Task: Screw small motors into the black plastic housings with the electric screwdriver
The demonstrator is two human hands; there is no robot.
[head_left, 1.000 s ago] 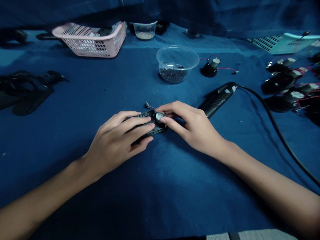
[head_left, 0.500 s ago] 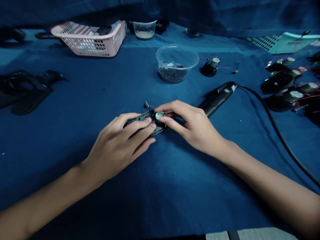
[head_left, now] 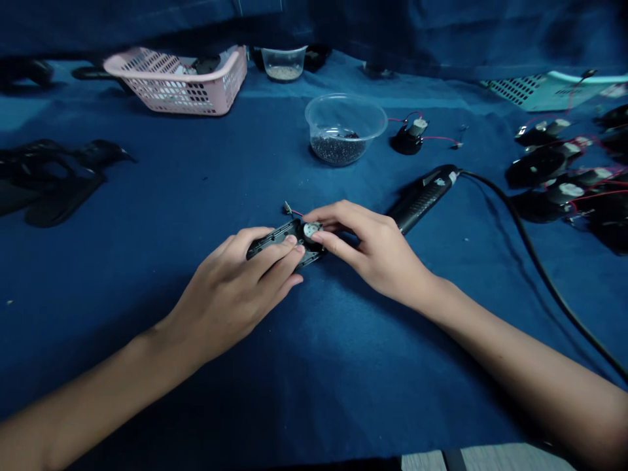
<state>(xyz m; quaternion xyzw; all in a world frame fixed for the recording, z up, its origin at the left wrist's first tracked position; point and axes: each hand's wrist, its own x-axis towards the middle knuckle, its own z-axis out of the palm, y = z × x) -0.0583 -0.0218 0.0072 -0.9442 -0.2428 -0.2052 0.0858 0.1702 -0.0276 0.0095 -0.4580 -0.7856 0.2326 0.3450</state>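
Note:
A long black plastic housing (head_left: pixel 267 245) lies on the blue cloth in the middle of the head view, its open side up. My left hand (head_left: pixel 240 275) is closed over its left part, fingertips pressing inside it. At the right end of the housing sits a small motor (head_left: pixel 311 229) with a pale round end. My right hand (head_left: pixel 370 245) pinches this motor between thumb and fingers. A red wire leads from beside the motor to a small connector (head_left: pixel 287 208) beyond the housing. The lower part of the motor is hidden.
Behind my right hand lies a black corded power tool (head_left: pixel 424 196). A clear bowl of small dark screws (head_left: pixel 343 147) stands farther back, near a wired motor unit (head_left: pixel 409 137). Pink basket (head_left: pixel 196 95) back left, green basket (head_left: pixel 544 91) back right. Black parts (head_left: pixel 63 183) lie left; several motor units (head_left: pixel 540 163) right.
The whole view has shifted slightly. Both hands keep their hold on the housing and the motor, with hardly any movement.

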